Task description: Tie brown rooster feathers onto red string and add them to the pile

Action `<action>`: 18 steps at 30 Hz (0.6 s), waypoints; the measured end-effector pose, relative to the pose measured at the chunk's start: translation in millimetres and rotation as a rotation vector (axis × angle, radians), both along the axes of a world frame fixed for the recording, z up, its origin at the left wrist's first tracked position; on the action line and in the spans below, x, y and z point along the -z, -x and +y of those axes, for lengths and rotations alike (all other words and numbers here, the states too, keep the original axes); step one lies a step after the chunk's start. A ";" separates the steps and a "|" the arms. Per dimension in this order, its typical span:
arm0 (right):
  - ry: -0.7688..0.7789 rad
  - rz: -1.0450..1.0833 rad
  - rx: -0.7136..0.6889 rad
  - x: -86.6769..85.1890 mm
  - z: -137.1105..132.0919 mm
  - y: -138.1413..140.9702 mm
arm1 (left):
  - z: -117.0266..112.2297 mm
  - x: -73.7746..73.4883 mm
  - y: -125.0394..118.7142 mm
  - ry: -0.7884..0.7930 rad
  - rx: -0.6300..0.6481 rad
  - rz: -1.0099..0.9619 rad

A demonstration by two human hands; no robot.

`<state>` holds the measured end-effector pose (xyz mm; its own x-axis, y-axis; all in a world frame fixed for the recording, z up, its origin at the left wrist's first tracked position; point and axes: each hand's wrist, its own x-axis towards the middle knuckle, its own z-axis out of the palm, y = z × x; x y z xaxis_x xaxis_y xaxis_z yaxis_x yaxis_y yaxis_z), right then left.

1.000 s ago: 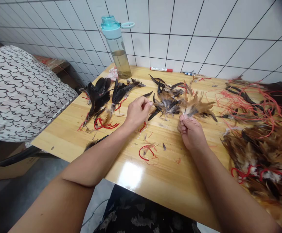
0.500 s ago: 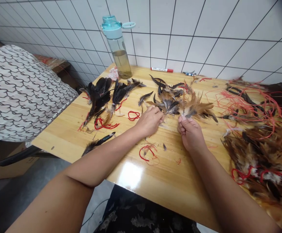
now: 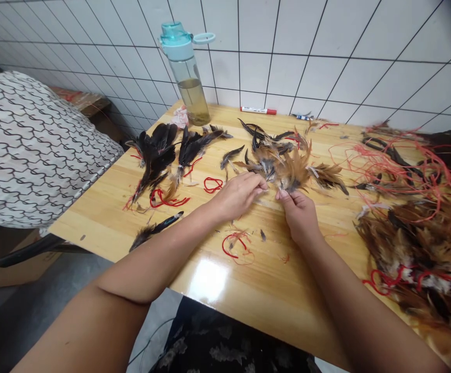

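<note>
My right hand (image 3: pixel 301 210) pinches a small bunch of brown feathers (image 3: pixel 292 171) by its pale quill ends, with the tips fanned upward. Just left of it, my left hand (image 3: pixel 241 196) has its fingers curled together near those quills. Whatever lies between its fingertips is too small to make out. Behind both hands spreads a loose heap of dark feathers (image 3: pixel 266 137). Another brown feather bunch (image 3: pixel 328 176) lies on the table to the right of the held one. A single dark feather (image 3: pixel 231 155) rests beyond my left hand.
Black feather bunches (image 3: pixel 157 150) and red cords (image 3: pixel 213 185) lie at left. A water bottle (image 3: pixel 192 88) and a marker (image 3: pixel 258 110) stand and lie by the tiled wall. Tangled red string (image 3: pixel 416 160) and a large brown feather pile (image 3: pixel 416 233) occupy the table's right side.
My right hand has moved slightly left with the brown feathers, whose tips now point more upward. My left hand has lifted a little and its fingers have come closer to the right hand.
</note>
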<state>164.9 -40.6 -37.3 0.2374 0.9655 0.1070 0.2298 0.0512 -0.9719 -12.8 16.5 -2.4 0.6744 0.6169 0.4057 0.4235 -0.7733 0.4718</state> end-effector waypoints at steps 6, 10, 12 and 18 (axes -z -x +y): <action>-0.003 -0.075 0.044 3.0 -0.2 1.8 | -1.4 -2.4 0.6 -0.008 -0.003 -0.006; -0.008 -0.160 0.057 0.8 -1.0 2.2 | -2.4 -2.5 0.3 -0.016 0.000 0.013; -0.018 -0.222 0.052 -0.8 -1.1 2.4 | -3.0 -2.0 -0.3 -0.047 0.008 0.030; -0.029 -0.366 0.008 -3.3 -0.5 3.8 | -5.9 -3.3 -2.8 -0.199 -0.021 0.159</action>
